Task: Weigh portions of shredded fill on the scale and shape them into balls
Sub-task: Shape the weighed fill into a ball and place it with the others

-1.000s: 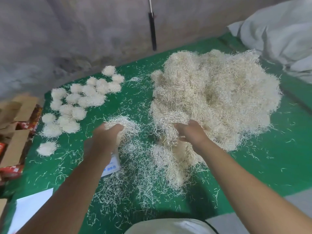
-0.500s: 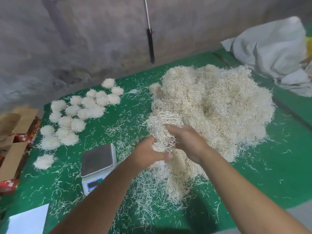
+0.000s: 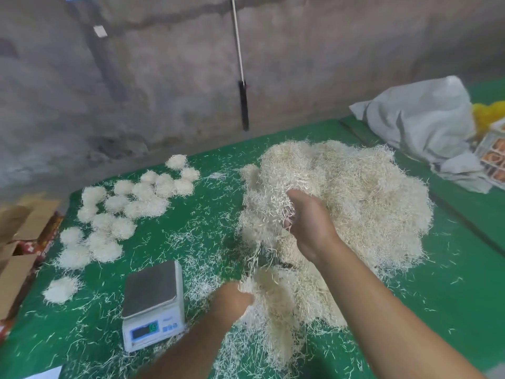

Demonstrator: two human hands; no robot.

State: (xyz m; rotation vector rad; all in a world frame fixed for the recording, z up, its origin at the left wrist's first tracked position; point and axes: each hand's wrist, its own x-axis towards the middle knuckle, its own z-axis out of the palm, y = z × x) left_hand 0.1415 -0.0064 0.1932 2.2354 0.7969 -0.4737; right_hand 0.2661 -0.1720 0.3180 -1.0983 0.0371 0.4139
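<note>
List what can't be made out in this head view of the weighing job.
- Scale display: digits too small and blurred to read.
- Left hand fingers: buried in the shredded fill.
- Right hand fingertips: hidden in the same pile.
- Cardboard boxes: cut off by the left edge.
- Crate: cut off by the right edge.

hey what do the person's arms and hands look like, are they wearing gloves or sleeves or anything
Both are bare. The left hand and the right hand have no gloves, and both forearms are uncovered as far as the frame shows. No sleeves, watch, rings or bands are visible.
</note>
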